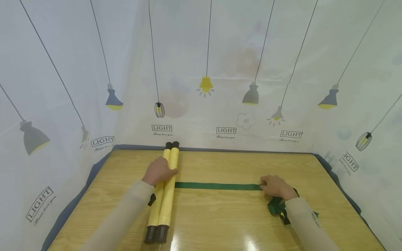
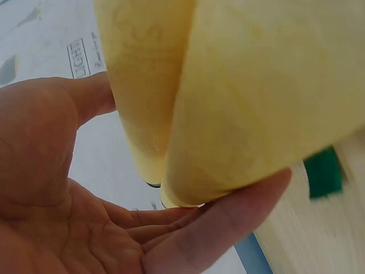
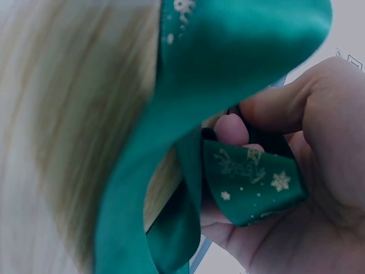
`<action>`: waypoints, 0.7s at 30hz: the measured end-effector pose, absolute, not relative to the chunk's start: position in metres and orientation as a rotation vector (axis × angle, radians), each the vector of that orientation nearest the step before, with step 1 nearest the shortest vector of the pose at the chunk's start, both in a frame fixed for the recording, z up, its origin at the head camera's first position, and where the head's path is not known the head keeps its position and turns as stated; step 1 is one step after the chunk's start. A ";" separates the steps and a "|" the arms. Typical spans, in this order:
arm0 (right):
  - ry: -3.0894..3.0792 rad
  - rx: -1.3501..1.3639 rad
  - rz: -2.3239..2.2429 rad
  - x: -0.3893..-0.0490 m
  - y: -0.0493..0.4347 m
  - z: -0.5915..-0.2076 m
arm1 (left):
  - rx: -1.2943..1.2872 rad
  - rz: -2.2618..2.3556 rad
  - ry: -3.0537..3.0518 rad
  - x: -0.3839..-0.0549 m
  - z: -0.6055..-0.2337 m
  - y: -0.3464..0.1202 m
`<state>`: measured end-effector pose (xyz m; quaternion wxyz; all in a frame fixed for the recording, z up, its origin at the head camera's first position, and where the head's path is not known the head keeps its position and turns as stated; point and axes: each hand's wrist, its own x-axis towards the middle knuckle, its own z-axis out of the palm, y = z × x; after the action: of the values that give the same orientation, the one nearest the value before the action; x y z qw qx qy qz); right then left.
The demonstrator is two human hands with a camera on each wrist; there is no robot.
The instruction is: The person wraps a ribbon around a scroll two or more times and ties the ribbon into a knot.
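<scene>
Two yellow tubes (image 1: 168, 195) with black end caps lie side by side on the left part of the table, running front to back. My left hand (image 1: 159, 171) grips them around their upper half, thumb on one side and fingers on the other, as the left wrist view shows. A green ribbon (image 1: 216, 186) stretches straight from the tubes to the right. Its right end is pinched in my right hand (image 1: 276, 186). Loose ribbon loops (image 1: 277, 206) bunch below that hand. In the right wrist view the ribbon (image 3: 251, 182) shows pale snowflake and reindeer prints.
The wooden table (image 1: 226, 223) has a blue-grey edge (image 1: 238, 150) at its back and sides. Behind it hangs a white sheet (image 1: 188, 42) printed with lamps and the word LIGHT. A small black piece (image 1: 152, 199) shows left of the tubes.
</scene>
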<state>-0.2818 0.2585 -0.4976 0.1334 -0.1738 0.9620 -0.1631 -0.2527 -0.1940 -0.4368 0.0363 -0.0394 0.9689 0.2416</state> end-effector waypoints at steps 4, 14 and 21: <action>2.792 -0.501 -0.473 -0.283 0.259 -0.497 | -0.079 0.750 2.989 -0.261 -0.441 -0.170; 2.781 -0.491 -0.457 -0.282 0.260 -0.494 | -0.076 0.835 2.947 -0.273 -0.446 -0.111; 2.771 -0.505 -0.476 -0.283 0.259 -0.496 | -0.059 0.817 2.920 -0.276 -0.458 -0.075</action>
<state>-0.2834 0.2587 -0.4956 0.1423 -0.1750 0.9602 -0.1648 -0.2760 -0.0746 -0.4576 0.0547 -0.0194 0.9614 0.2689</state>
